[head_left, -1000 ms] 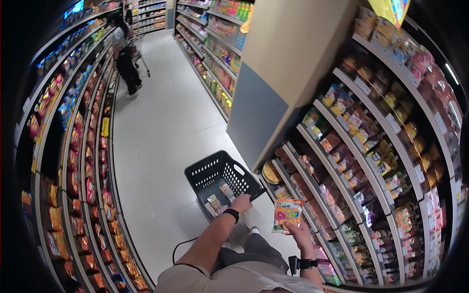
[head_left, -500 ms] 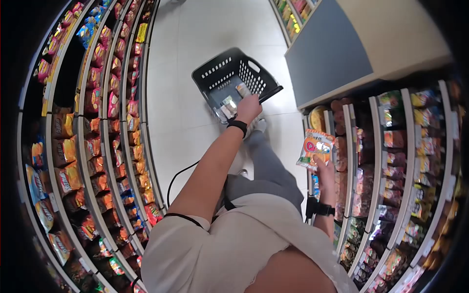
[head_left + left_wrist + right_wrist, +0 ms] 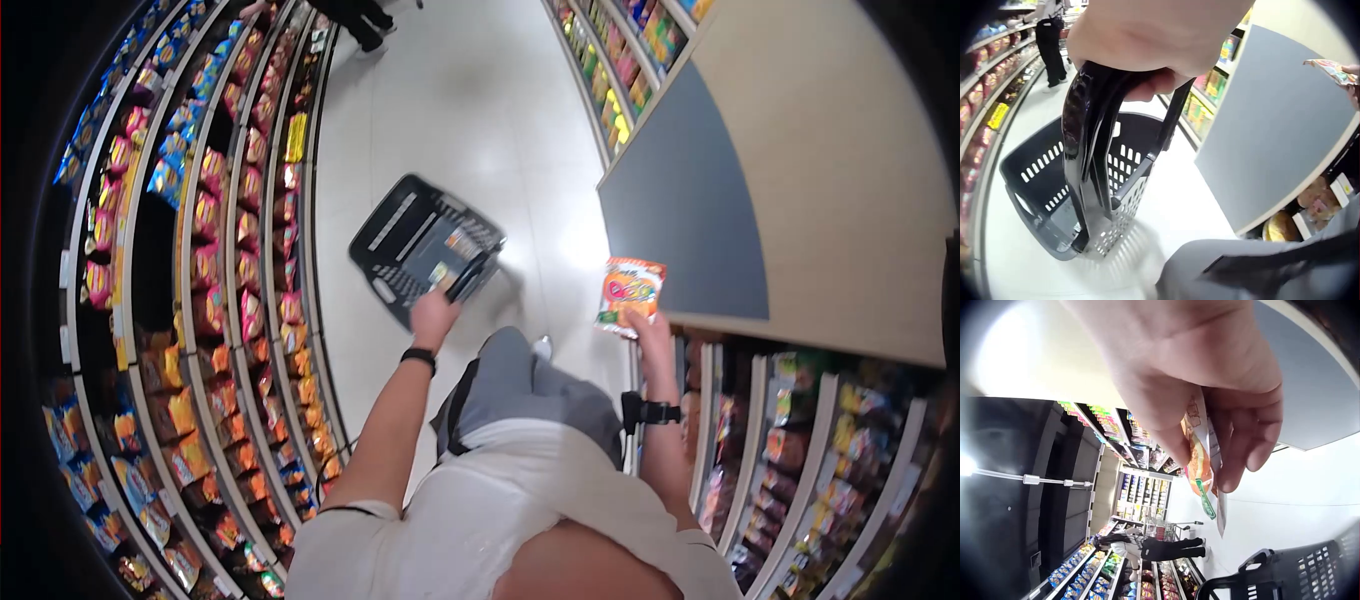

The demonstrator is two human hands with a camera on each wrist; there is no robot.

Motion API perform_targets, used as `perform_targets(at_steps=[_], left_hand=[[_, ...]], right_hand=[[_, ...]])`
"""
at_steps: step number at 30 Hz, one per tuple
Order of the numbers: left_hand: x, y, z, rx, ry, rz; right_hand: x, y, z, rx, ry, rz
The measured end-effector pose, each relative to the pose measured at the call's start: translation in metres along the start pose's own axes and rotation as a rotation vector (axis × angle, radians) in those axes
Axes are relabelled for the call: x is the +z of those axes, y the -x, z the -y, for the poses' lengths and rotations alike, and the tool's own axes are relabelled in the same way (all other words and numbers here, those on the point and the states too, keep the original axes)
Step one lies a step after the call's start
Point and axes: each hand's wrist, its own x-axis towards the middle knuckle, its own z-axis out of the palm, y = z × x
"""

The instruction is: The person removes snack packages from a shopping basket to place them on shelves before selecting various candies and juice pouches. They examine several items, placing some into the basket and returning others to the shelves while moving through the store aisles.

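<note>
My left hand (image 3: pixel 434 318) grips the handle (image 3: pixel 1088 144) of a black shopping basket (image 3: pixel 385 235), its fingers curled round it in the left wrist view. The basket hangs tilted over the floor, and a few small packs (image 3: pixel 462 243) lie inside. On the other side, my right hand (image 3: pixel 652 340) holds an orange and white candy packet (image 3: pixel 631 292) upright. In the right wrist view, the thumb and fingers of this hand (image 3: pixel 1210 381) pinch the packet (image 3: pixel 1200 465) between them, with the basket (image 3: pixel 1316 572) off to the side.
Shelves of snack bags (image 3: pixel 205 215) line the left. A grey and beige pillar (image 3: pixel 690 190) stands at the right, with packed shelves (image 3: pixel 790 450) nearer my body. Up the aisle, a person in dark trousers (image 3: pixel 1049 50) stands by the left shelves on the pale floor (image 3: pixel 470 110).
The basket and my left hand have shifted left and away from my right hand, and the basket has turned. My right hand still holds the packet. The head view has swung down from along the aisle.
</note>
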Motion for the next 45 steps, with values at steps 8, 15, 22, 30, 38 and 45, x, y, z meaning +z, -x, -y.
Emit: perform_targets(at_steps=[8,15,22,30,38,45], left_hand=[[-0.071,-0.145,0.028,-0.246,0.113,-0.181],[0.003,-0.288,0.005,-0.316,0.451,-0.078],[-0.005,-0.459,-0.07,-0.644,0.74,0.371],[-0.032,-0.639,-0.104,-0.862,0.909,0.239],[-0.065,-0.77,-0.168,-0.999,1.155,0.089],[-0.084,-0.896,-0.239,-0.923,1.179,0.119]], right_hand=[[0.059,-0.198,0.111,-0.008,0.04,0.171],[0.132,-0.357,0.222,0.125,0.045,0.112],[0.185,-0.496,0.332,-0.004,0.183,0.155],[0.225,-0.722,0.395,0.044,0.199,0.16],[0.321,-0.942,0.574,-0.093,0.151,0.397],[0.421,-1.094,0.675,0.033,0.211,0.446]])
